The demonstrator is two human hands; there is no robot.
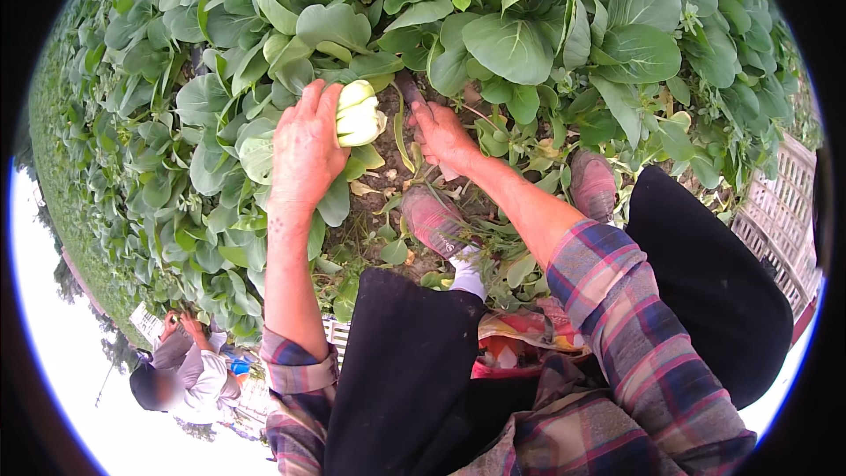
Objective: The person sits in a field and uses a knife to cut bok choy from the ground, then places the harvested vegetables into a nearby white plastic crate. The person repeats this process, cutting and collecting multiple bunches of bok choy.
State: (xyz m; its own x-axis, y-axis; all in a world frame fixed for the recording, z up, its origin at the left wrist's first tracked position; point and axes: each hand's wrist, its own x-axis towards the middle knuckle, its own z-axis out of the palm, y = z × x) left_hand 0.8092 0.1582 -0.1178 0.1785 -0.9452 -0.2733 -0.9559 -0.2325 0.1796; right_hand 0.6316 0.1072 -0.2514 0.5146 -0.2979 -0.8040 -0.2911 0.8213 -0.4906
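Note:
My left hand [301,145] grips a head of bok choy [359,116] by its stalks. Its pale, trimmed base points to the right, and the leaves are partly hidden behind the hand and blend into the foliage. My right hand [444,139] is closed around a knife, whose dark blade [410,86] points up and left close to the soil. Most of the knife's handle is covered by my fingers. Between the two hands lies a patch of bare soil [390,175] with a yellowing leaf strip. Standing bok choy plants [509,46] grow just beyond both hands.
My shoes [429,219] rest among weeds and fallen leaves. A red and orange bag [529,330] lies beneath me. Slatted plastic crates [780,211] stand at the right. At lower left another person [198,377] crouches by the crop, both hands raised together.

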